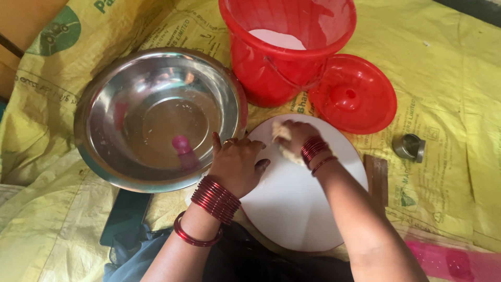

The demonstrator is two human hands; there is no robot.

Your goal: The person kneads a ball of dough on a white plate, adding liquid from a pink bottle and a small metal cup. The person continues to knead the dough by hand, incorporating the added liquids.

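Observation:
A round white board (292, 203) lies on a yellow printed sheet (449, 78). A pale lump of dough (284, 142) rests on the board's far edge. My right hand (296, 137) is curled over the dough and presses on it. My left hand (237, 162) rests at the board's left rim, fingers bent, beside the steel bowl; it holds nothing that I can see. Both wrists carry red bangles.
A large steel bowl (156, 117), with only a little residue, sits at the left. A red bucket (284, 44) with white flour stands behind the board, its red lid (352, 94) beside it. A small steel cup (409, 146) lies at the right, a dark wooden piece (377, 177) by the board.

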